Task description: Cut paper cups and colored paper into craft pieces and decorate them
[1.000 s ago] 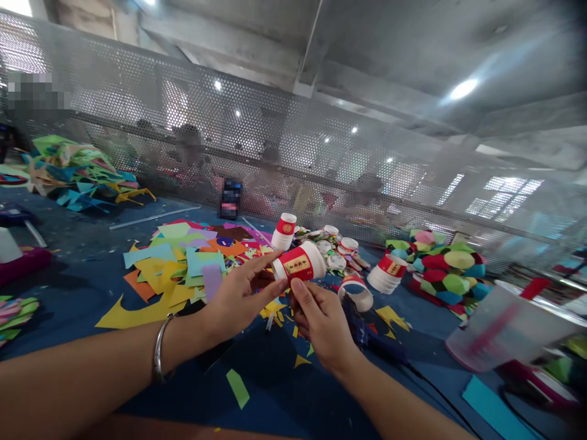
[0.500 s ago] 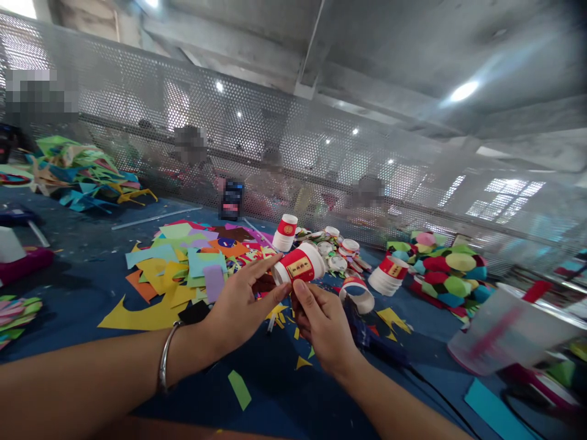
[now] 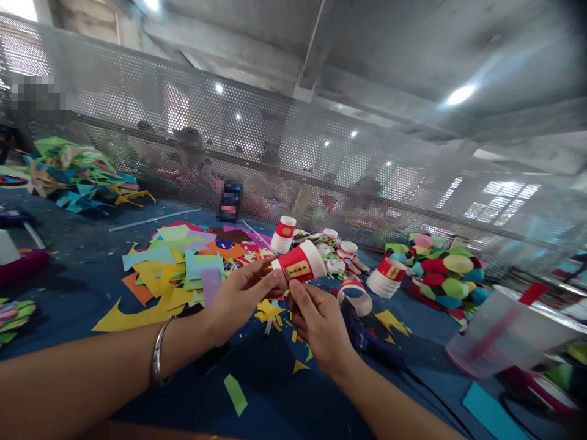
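Between both hands a red and white paper cup (image 3: 303, 264) with a gold label lies tilted on its side above the table. My left hand (image 3: 238, 293) is closed on the cup's left end, thumb in front. At the lower edge, my right hand (image 3: 316, 318) pinches the cup with thumb and fingers; some fingertips are hidden behind it. Beyond stands an upside-down paper cup (image 3: 284, 234). To the right are a cut cup ring (image 3: 360, 300) and a tilted stack of paper cups (image 3: 386, 278). A dark blue glue gun (image 3: 378, 345) lies beside my right hand.
Coloured paper pieces (image 3: 172, 269) spread left of the hands. Behind the cups is a pile of cut cup parts (image 3: 337, 256). A clear plastic cup with a red straw (image 3: 495, 333) stands at right, near layered paper shapes (image 3: 452, 269). A perforated metal screen (image 3: 257, 146) closes the back.
The cup has tipped so its wide end points more up to the right. My left hand has shifted slightly left, its fingers drawn in closer around the cup.
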{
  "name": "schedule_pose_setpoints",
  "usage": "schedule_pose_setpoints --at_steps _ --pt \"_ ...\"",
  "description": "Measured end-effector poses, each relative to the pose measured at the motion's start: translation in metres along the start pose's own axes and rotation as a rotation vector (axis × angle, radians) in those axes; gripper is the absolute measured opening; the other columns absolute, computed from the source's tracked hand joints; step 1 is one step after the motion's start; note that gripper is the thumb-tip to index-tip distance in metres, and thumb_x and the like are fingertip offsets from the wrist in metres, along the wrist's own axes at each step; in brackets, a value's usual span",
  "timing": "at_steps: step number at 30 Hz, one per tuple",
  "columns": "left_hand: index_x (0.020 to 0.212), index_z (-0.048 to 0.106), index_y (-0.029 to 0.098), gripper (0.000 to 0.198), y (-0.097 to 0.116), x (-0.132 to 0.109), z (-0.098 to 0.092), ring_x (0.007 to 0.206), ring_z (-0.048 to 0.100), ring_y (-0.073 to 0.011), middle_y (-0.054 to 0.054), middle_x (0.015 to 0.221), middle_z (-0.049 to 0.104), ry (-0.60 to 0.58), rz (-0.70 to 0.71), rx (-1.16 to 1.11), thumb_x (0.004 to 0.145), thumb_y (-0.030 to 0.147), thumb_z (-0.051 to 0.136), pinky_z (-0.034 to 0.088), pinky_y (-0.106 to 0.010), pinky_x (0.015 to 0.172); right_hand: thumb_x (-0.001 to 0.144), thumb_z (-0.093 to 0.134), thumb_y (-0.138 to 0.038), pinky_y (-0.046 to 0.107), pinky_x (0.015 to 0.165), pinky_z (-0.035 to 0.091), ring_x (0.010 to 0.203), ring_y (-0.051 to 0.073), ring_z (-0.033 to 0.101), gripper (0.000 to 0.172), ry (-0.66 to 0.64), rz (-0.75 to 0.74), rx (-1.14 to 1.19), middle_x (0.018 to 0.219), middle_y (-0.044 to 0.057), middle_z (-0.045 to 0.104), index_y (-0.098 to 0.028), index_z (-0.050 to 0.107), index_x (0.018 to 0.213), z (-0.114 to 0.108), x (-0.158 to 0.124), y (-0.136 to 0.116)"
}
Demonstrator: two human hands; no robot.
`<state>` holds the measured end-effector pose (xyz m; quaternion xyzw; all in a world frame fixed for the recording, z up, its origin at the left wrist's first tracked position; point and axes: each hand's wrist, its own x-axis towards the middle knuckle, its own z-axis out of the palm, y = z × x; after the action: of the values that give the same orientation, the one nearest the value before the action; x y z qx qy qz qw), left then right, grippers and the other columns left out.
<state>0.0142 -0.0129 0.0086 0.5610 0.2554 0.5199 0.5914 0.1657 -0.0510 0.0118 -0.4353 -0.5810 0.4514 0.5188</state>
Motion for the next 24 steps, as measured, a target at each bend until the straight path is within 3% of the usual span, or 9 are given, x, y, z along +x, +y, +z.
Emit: schedule_pose_setpoints --at_steps 9,17,24 --pt "0.120 0.057 0.023 0.038 0.003 0.000 -0.003 0.100 0.067 -0.0198 -0.006 0.113 0.069 -0.022 0.172 0.066 0.086 0.036 0.068 0.053 -0.031 0.089 0.091 0.058 -0.057 0.017 0.035 0.017 0.037 0.004 0.022 0.047 -0.013 -0.010 0.014 0.046 -0.011 0.029 -0.019 0.047 0.066 -0.001 -0.002 0.001" --pt "0.118 0.060 0.019 0.043 0.007 -0.003 0.001 0.091 0.066 -0.0179 -0.007 0.106 0.068 0.034 0.038 -0.065 0.082 0.040 0.071 0.054 -0.032 0.086 0.088 0.059 -0.061 0.016 0.035 0.015 0.037 0.004 0.020 0.048 -0.030 0.006 0.062 0.045 -0.011 0.027 -0.019 0.049 0.067 0.000 -0.001 -0.002" --pt "0.118 0.058 0.018 0.043 0.011 -0.002 0.000 0.094 0.066 -0.0203 -0.009 0.107 0.069 0.026 0.127 0.065 0.082 0.039 0.070 0.055 -0.033 0.083 0.087 0.060 -0.061 0.018 0.034 0.014 0.037 0.004 0.018 0.048 -0.019 0.020 0.080 0.044 -0.011 0.027 -0.020 0.047 0.066 -0.001 -0.001 0.000"
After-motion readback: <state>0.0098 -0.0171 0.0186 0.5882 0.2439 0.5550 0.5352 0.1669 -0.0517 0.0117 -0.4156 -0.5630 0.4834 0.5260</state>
